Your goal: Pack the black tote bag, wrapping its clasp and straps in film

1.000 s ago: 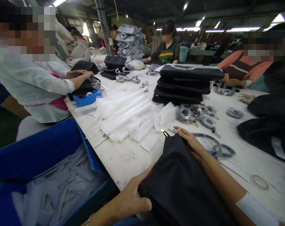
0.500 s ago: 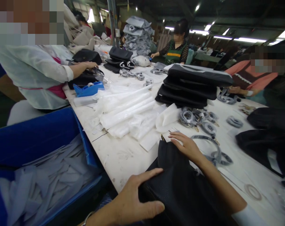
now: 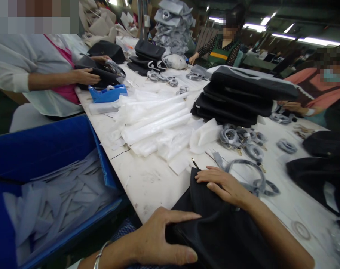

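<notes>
White and scuffed, the long work table (image 3: pixel 147 183) ran away from the person under strip lights, with other workers seated along both sides.

At the near edge lay a black bag (image 3: pixel 214 228), and both of the person's hands were on it. The left hand (image 3: pixel 161 239) gripped the bag's near left corner, fingers spread over the top and the thumb pressed against the side. The right hand (image 3: pixel 224 185) lay flat and relaxed on the bag's far end, fingers pointing left, pressing rather than clasping. The bag thus sat between and beneath the two hands, partly overhanging the table edge towards the person.

Just beyond the right hand's fingertips a small gold-tipped tool (image 3: pixel 195 163) lay on the table, and just to its right a loop of grey strap (image 3: pixel 251 175) curled beside the wrist. Farther out past the right hand were coiled grey straps (image 3: pixel 237 136) and a stack of black bags (image 3: pixel 242 97). Ahead of the left hand lay a heap of white plastic sleeves (image 3: pixel 153 127), and beyond that a blue tape dispenser (image 3: pixel 108 93). To the left of the left hand, below the table edge, stood a blue bin (image 3: pixel 46 149) holding pale paper scraps (image 3: pixel 54 209).

Well off to the far left, a co-worker in a white sleeve held another dark bag (image 3: pixel 102 73) with both hands.
</notes>
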`<state>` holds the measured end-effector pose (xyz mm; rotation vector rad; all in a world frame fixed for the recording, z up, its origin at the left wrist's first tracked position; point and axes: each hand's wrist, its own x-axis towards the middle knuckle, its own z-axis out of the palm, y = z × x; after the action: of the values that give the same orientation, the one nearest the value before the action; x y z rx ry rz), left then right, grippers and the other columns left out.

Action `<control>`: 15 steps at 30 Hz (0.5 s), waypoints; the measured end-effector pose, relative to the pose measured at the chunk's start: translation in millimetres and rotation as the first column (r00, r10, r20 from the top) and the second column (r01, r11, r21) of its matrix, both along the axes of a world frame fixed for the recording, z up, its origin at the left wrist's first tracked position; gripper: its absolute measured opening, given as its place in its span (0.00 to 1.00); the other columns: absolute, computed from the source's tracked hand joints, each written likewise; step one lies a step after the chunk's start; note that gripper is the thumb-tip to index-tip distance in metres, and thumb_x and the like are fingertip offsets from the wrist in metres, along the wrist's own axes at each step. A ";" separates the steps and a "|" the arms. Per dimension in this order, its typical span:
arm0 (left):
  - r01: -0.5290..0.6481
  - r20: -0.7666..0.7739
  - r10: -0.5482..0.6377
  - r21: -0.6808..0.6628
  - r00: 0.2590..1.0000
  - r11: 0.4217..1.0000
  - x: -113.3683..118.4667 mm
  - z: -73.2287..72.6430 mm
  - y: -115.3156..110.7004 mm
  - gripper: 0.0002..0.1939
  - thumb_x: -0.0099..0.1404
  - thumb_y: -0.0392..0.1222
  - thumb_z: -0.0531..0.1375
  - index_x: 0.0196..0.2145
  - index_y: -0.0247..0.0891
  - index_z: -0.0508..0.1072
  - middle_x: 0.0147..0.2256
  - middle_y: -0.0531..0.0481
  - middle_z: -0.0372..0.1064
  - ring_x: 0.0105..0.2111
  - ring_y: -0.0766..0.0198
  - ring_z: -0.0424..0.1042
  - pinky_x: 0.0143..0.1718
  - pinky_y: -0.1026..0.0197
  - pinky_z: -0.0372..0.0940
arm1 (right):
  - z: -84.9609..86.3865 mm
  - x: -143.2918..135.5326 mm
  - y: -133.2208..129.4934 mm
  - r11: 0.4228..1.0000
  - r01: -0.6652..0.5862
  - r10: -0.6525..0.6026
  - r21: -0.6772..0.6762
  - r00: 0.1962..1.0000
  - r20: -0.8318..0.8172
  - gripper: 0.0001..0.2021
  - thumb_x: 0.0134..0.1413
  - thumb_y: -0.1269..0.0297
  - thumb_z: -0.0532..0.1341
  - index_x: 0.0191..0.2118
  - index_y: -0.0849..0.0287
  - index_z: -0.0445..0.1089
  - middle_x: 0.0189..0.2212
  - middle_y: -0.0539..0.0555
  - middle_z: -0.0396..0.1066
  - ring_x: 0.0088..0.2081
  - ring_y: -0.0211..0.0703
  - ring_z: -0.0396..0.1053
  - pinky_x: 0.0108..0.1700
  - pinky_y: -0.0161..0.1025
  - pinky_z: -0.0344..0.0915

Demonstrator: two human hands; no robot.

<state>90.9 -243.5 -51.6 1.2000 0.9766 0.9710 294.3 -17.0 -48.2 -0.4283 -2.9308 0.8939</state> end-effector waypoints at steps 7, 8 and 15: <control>-0.092 0.162 0.119 -0.163 0.980 0.982 7.5 -37.7 29.3 0.22 0.70 0.56 0.53 0.49 0.36 0.74 0.43 0.44 0.75 0.40 0.60 0.75 0.44 0.59 0.68 | -28.2 4.9 7.4 0.906 0.416 -0.421 0.076 0.905 0.059 0.22 0.66 0.50 0.48 0.51 0.55 0.73 0.51 0.57 0.74 0.53 0.55 0.70 0.57 0.54 0.65; -0.133 0.134 0.161 -0.193 0.978 0.972 11.0 -45.5 36.4 0.21 0.68 0.55 0.56 0.48 0.36 0.72 0.39 0.45 0.75 0.35 0.62 0.75 0.39 0.60 0.69 | -30.3 3.6 8.3 0.894 0.443 -0.447 0.069 0.892 0.065 0.22 0.65 0.50 0.49 0.50 0.55 0.74 0.50 0.57 0.75 0.52 0.56 0.70 0.56 0.54 0.65; -0.272 0.021 0.272 0.014 0.962 0.962 28.8 -73.3 62.5 0.24 0.54 0.49 0.70 0.44 0.37 0.70 0.45 0.45 0.68 0.44 0.58 0.71 0.45 0.57 0.71 | -27.7 3.0 15.1 0.754 0.642 -0.638 -0.136 0.766 0.076 0.22 0.57 0.43 0.57 0.46 0.52 0.76 0.26 0.50 0.74 0.29 0.47 0.70 0.30 0.40 0.64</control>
<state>119.8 -181.0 -125.0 1.0855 1.1407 1.2067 297.3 -1.9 -76.0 -1.3569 -2.4187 0.9874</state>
